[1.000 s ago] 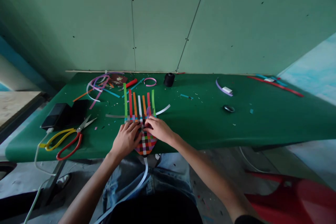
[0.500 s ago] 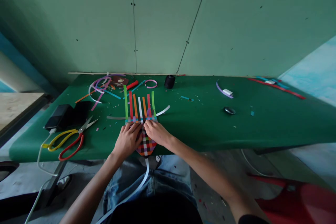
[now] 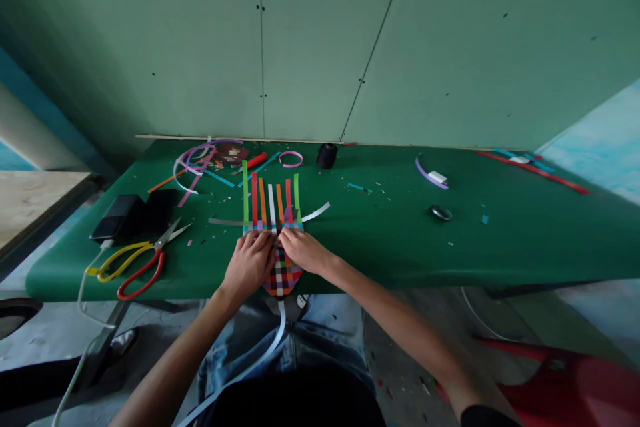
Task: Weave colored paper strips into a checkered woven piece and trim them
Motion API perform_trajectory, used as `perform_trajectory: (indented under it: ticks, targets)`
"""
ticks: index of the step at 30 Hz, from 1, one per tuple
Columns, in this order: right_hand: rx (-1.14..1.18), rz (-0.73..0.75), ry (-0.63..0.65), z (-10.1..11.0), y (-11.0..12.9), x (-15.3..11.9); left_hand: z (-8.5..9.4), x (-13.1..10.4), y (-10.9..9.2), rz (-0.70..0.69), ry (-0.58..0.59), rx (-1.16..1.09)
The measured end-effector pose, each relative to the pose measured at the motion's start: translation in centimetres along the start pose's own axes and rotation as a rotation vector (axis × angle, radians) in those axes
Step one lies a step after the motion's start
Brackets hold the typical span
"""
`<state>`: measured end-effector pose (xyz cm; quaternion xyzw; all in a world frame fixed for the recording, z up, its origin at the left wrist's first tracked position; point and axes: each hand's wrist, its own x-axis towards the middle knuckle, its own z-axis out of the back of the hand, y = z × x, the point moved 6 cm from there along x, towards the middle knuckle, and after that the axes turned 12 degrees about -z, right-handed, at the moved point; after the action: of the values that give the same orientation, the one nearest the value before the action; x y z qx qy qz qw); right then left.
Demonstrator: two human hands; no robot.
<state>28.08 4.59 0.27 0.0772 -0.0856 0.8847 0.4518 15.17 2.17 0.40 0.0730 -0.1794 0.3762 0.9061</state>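
Note:
A checkered piece woven from colored strips [image 3: 283, 275] lies at the table's front edge, its pointed end toward me. Loose green, red, orange and white ends fan out from its far side. My left hand [image 3: 251, 255] rests on its left half with fingers bent and close together. On the right half, my right hand [image 3: 303, 250] has its fingertips pinched at the weave near the middle. The two hands almost meet, and what lies under the fingertips is hidden. A silvery strip [image 3: 316, 212] sticks out at the right, and a long white strip [image 3: 281, 327] hangs from the point over my lap.
Scissors with yellow and red handles [image 3: 145, 260] lie at left beside a black device with a cable [image 3: 117, 219]. Behind are tangled strips [image 3: 193, 163], a pink ring [image 3: 291, 159] and a black spool [image 3: 327, 155]. A dark oval object [image 3: 441, 212] sits at right.
The whole view has shifted slightly, so things appear a little further right. Both hands stay on the woven piece with hardly any change in their grip.

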Motion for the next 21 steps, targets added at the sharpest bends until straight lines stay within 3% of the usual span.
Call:
perform_trajectory:
  ticks: [9, 14, 21]
  targets:
    - [0.027, -0.113, 0.054, -0.7, 0.2, 0.1, -0.4, -0.2, -0.2, -0.016, 0.005, 0.021]
    - [0.139, 0.006, 0.021, -0.2, -0.3, -0.1, -0.3, -0.2, -0.1, 0.002, -0.010, 0.005]
    - [0.111, 0.097, -0.041, 0.1, 0.3, -2.0, -0.3, -0.1, 0.1, 0.015, 0.013, -0.013]
